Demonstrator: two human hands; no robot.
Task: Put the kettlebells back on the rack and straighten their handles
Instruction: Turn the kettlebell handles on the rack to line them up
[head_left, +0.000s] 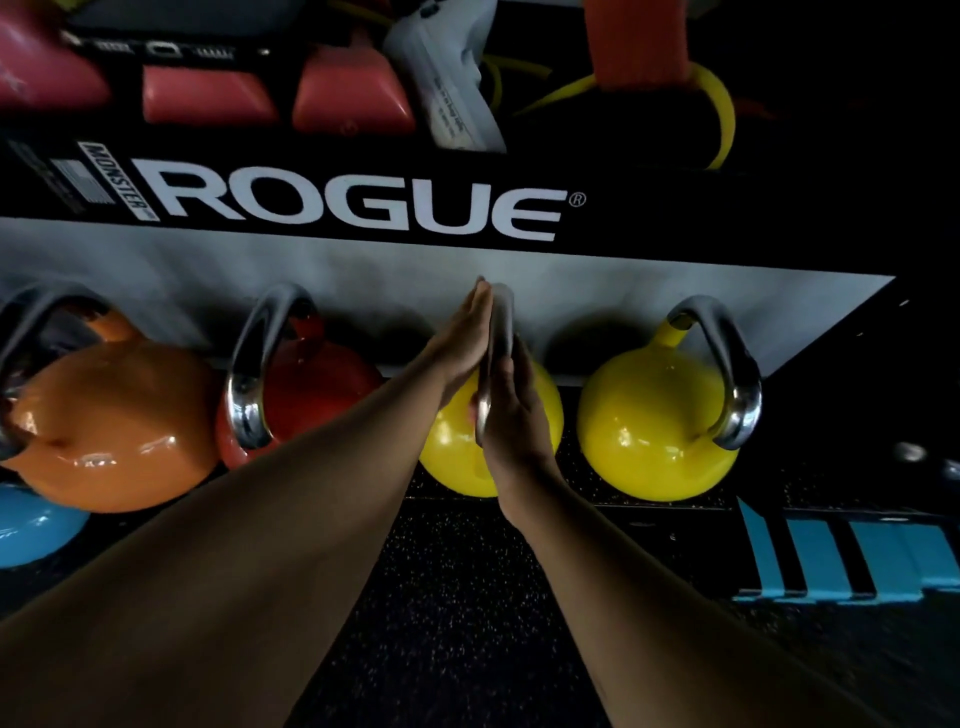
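Flat left hand (460, 345) and right hand (511, 410) (fingers straight, uncurled) sandwiched the smooth steel handle (500, 332) above the glossy yellow kettlebell (452, 447)

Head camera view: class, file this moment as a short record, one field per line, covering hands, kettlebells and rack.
left hand: flat against handle, fingers straight
right hand: flat on handle's other side
held bell: yellow kettlebell, on rack shelf
neighbours: second yellow kettlebell, red kettlebell, orange kettlebell
rack: ROGUE lettering
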